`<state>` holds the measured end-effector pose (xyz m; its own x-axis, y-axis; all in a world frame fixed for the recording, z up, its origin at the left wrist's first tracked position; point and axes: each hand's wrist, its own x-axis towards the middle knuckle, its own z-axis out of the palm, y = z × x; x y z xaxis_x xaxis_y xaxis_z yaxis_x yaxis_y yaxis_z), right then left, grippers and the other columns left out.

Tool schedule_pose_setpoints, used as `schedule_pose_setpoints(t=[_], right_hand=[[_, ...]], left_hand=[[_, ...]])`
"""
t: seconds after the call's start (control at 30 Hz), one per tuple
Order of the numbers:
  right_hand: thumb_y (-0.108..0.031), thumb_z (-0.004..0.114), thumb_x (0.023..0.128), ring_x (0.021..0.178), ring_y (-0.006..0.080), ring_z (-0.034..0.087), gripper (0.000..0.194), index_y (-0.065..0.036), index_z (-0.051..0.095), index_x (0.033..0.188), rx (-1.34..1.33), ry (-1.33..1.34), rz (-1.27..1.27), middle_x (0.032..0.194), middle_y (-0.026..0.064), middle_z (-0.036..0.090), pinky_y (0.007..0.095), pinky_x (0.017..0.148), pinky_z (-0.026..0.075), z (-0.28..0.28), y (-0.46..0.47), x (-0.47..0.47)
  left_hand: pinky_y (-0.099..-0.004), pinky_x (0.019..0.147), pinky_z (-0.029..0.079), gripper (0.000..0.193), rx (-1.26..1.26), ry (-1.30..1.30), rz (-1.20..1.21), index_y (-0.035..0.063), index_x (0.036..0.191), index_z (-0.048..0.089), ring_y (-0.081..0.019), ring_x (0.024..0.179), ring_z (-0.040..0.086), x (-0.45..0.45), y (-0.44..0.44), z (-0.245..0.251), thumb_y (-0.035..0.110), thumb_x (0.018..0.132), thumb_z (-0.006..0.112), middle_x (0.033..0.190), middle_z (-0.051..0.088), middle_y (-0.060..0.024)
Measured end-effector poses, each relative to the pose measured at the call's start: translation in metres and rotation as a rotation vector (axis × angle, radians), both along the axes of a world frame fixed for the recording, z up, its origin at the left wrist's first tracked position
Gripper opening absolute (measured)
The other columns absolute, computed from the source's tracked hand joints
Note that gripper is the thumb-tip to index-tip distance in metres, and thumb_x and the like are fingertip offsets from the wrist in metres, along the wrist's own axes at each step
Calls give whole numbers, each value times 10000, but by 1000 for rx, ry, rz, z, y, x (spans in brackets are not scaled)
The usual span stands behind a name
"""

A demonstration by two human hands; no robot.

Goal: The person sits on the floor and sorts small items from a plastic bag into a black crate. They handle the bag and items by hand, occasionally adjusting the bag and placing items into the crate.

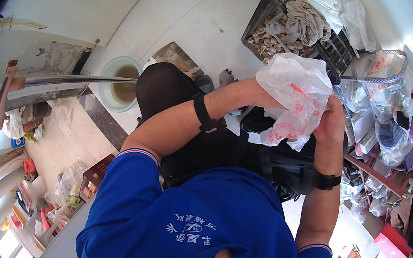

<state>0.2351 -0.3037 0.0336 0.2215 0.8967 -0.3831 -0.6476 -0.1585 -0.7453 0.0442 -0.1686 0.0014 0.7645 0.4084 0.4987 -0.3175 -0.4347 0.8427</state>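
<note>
A thin white plastic bag (295, 90) with red printing hangs crumpled between my hands, above my lap. My left hand (268, 96) disappears into or behind the bag from the wrist on; its fingers are hidden. On the bag's right side, my right hand (330, 120) grips the plastic with curled fingers. Just beyond the bag stands a black plastic crate (259, 21) holding many garlic bulbs (260, 39). A crumpled grey cloth-like bundle (304, 22) lies on top of the garlic.
A pale basin (105, 93) of murky brown water stands on the tiled floor, left of my knee. A shiny metal tube (78, 81) crosses over it. A dustpan-like container (176, 59) lies ahead. Along the right wall, filled plastic bags (388, 103) crowd a pink metal rack (378, 175).
</note>
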Motion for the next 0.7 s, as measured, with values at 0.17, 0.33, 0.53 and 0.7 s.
schedule_pose_setpoints(t=[0.17, 0.33, 0.53, 0.7], right_hand=[[-295, 480, 1055, 1235, 284, 632, 464, 17, 556, 1390, 11, -100, -19, 1348, 148, 652, 446, 1089, 475, -5, 17, -7], [-297, 497, 1076, 1296, 272, 577, 457, 0, 518, 1423, 22, -202, -97, 1404, 132, 608, 444, 1131, 421, -6, 16, -6], [-342, 546, 1067, 1340, 261, 533, 514, -12, 482, 1455, -12, -297, -79, 1449, 108, 564, 446, 1153, 396, -22, 6, -7], [-314, 608, 1039, 1322, 251, 542, 562, -25, 441, 1491, 75, -215, -35, 1437, 102, 561, 433, 1133, 422, -23, 6, -19]], left_hand=[[-396, 977, 520, 398, -39, 147, 117, 83, 1249, 669, -266, 1114, 646, -1, 5, 1, 206, 888, 783, 1189, 689, -101], [-392, 965, 526, 379, -123, 170, 164, 72, 1252, 669, -266, 1105, 650, -10, 16, -1, 193, 905, 762, 1179, 692, -105], [-397, 970, 525, 374, 36, 150, 209, 69, 1249, 681, -266, 1107, 651, -7, 20, -7, 197, 906, 760, 1187, 692, -110], [-388, 971, 527, 369, 11, 121, 212, 64, 1240, 683, -258, 1108, 658, -5, 18, -10, 204, 908, 761, 1186, 695, -105]])
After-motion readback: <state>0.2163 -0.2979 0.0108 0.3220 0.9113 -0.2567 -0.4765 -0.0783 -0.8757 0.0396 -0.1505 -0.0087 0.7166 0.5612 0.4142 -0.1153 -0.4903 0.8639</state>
